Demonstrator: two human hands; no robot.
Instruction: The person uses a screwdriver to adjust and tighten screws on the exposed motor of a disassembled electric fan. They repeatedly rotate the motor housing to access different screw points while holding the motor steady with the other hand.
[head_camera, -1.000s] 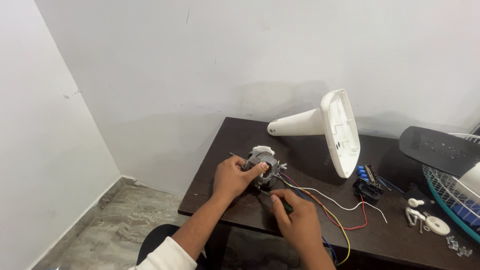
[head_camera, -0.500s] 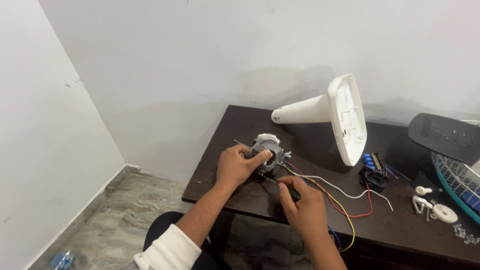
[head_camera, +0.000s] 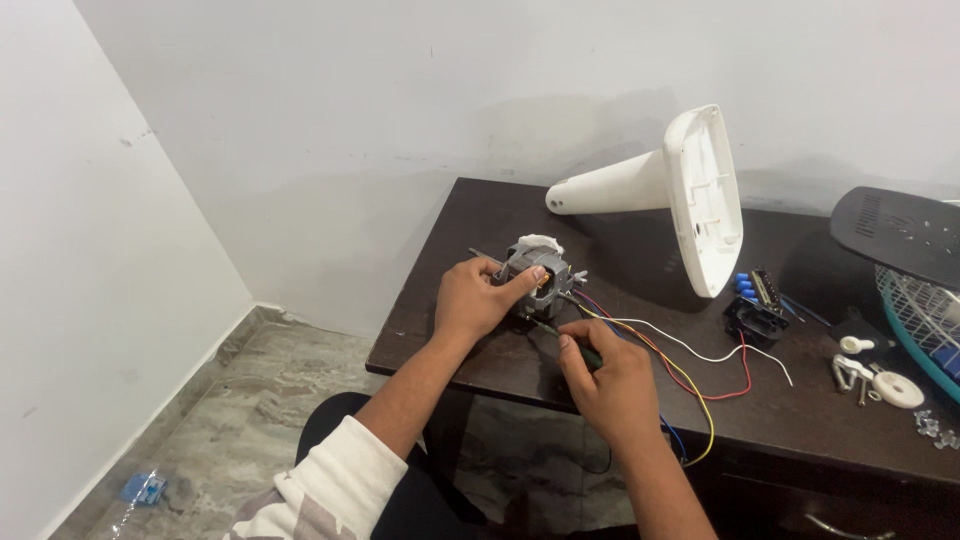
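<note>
The left hand (head_camera: 478, 298) was wrapped around a small grey fan motor (head_camera: 538, 275) and held it down near the front left of the dark table (head_camera: 460, 220). That was the same grip as a moment before, so the motor had not moved. The right hand (head_camera: 612, 385) was closed around a thin screwdriver (head_camera: 560, 334), and its tip now sat right against the side of the motor, a bit closer in than before. It looked like the hand was working on a screw there, but the spot was too small to see. Coloured wires (head_camera: 690, 375) ran from the motor across the table to a small black switch box (head_camera: 752, 312). A white fan stand (head_camera: 680, 190) lay on its side behind them. Little screws and white knobs (head_camera: 868, 368) lay well apart, over on the right.
</note>
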